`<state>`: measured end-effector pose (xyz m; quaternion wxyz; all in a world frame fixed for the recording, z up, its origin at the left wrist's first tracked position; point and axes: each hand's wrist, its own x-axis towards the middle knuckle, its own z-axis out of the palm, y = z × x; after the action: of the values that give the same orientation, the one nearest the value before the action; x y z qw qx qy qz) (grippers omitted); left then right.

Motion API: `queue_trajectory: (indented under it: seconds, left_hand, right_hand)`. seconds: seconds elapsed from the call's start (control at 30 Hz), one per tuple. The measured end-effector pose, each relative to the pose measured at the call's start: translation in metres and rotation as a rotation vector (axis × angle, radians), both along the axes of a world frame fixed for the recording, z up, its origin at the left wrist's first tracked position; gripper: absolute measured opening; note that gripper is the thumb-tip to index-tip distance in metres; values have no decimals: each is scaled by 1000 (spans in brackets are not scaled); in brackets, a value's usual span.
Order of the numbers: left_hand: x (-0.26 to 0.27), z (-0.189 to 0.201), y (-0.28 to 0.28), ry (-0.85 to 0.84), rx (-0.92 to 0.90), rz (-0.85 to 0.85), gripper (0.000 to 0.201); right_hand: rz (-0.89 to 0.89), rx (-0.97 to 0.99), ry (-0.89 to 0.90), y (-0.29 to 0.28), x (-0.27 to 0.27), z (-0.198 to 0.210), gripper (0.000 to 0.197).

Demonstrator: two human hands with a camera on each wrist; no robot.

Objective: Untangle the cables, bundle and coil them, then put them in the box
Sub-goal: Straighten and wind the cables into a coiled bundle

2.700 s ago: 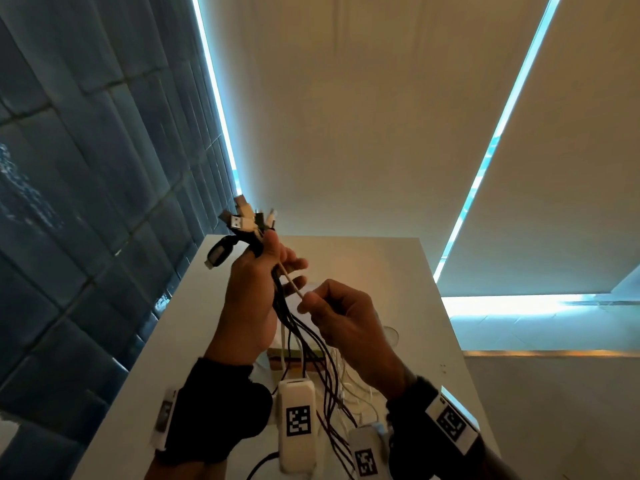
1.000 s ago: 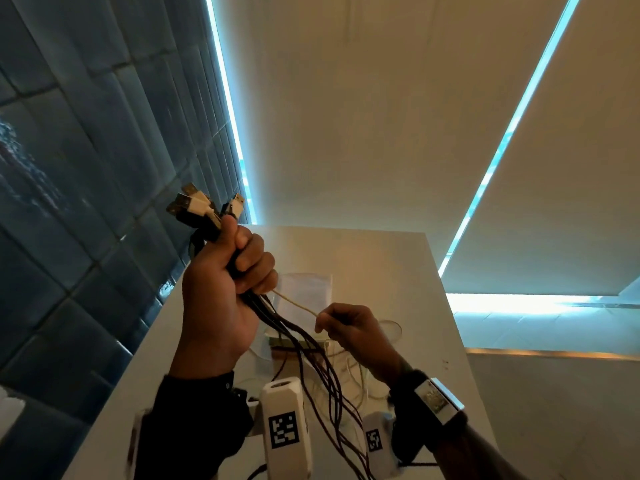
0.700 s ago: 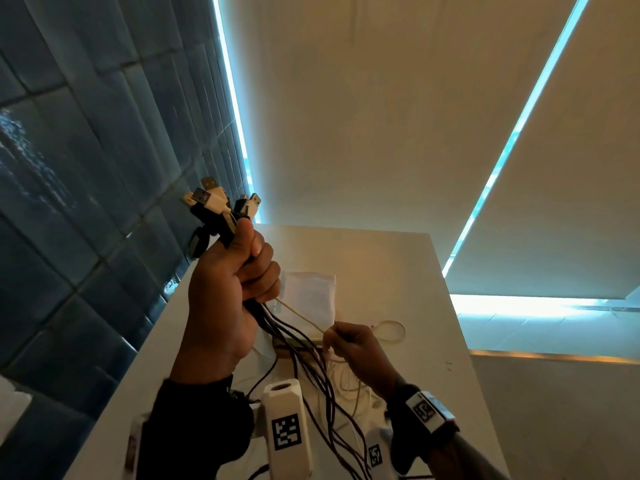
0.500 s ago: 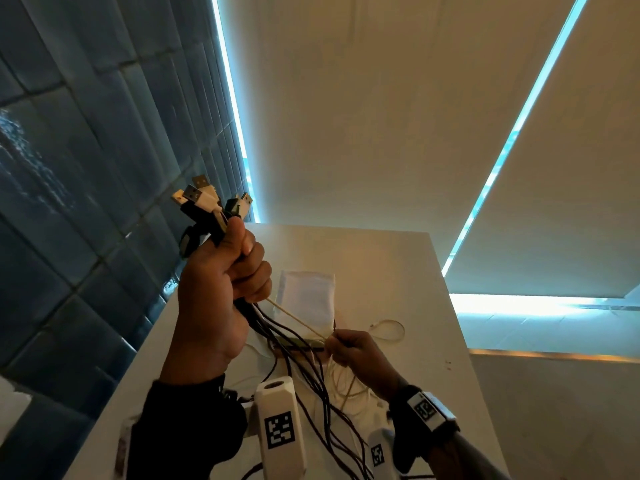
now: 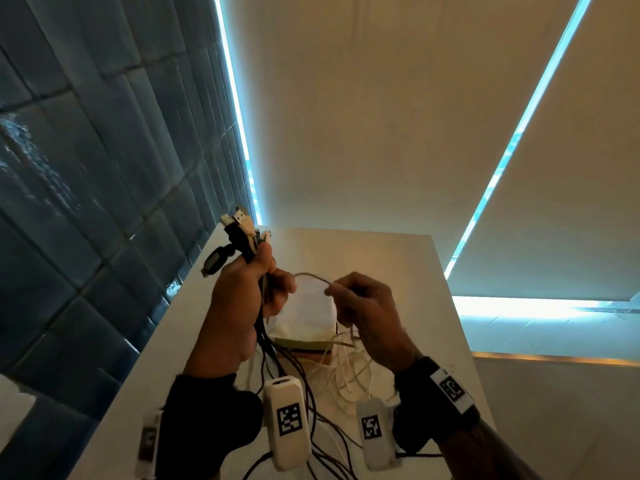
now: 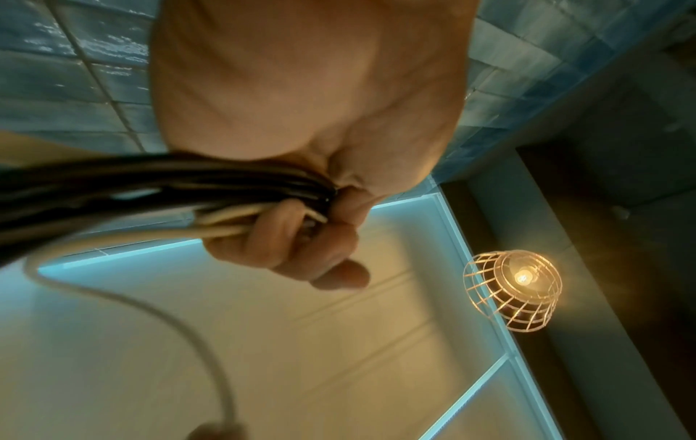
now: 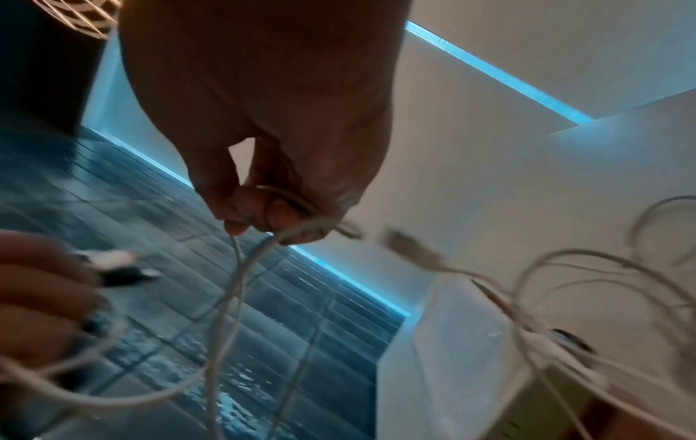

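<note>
From my remote station I record the left hand [image 5: 242, 299] raised above the white table [image 5: 363, 258], its fingers wrapped fully round a bundle of cables [image 6: 158, 190], black and pale strands together. The plug ends [image 5: 239, 225] fan out above the fist toward 11 o'clock; the strands hang out of the fist toward 6 o'clock and trail onto the table. The left wrist view confirms the curled fingers clamping the bundle with no slack.

The right hand [image 5: 370, 313] sits at 3 o'clock of the left, near it but not touching. Its thumb and fingertips pinch a single pale cable [image 5: 311, 277], which arcs across from the left fist. In the right wrist view the same cable [image 7: 233, 282] passes through the pinch and loops downward; a blurred connector [image 7: 410, 247] hangs just beside the fingers.

The box [image 5: 304, 327], pale-topped, stands on the table directly behind and between both hands, at 12 o'clock of the loose white cable tangle [image 5: 346, 372] lying on the tabletop. I cannot tell whether the box is open. No cable is seen inside it.
</note>
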<state>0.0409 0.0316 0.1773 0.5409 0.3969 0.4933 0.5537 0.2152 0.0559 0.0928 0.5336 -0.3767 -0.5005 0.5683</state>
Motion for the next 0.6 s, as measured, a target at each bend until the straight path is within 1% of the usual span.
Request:
queue_trajectory:
  seconds: [0.1, 0.17, 0.2, 0.27, 0.33, 0.4, 0.47, 0.6]
  left_hand:
    - [7, 0, 0, 81, -55, -15, 28]
    - [9, 0, 1, 67, -70, -32, 28]
    - [10, 1, 1, 4, -65, -55, 29]
    - [10, 2, 0, -175, -26, -107, 35]
    - [9, 3, -1, -284, 22, -112, 37]
    - [9, 3, -1, -350, 70, -92, 34]
    - [8, 3, -1, -393, 115, -86, 30]
    - [-1, 7, 1, -441, 197, -112, 32]
  right_hand:
    - [117, 77, 62, -4, -4, 24, 11]
    - [203, 101, 63, -8, -6, 31, 11]
    - [227, 112, 54, -9, -7, 32, 12]
    - [244, 134, 11, -10, -9, 29, 16]
    - [240, 145, -19, -11, -10, 22, 18]
    - [233, 122, -38, -13, -9, 15, 20]
    - [220, 106, -92, -14, -8, 8, 23]
    - [186, 55, -219, -15, -3, -17, 24]
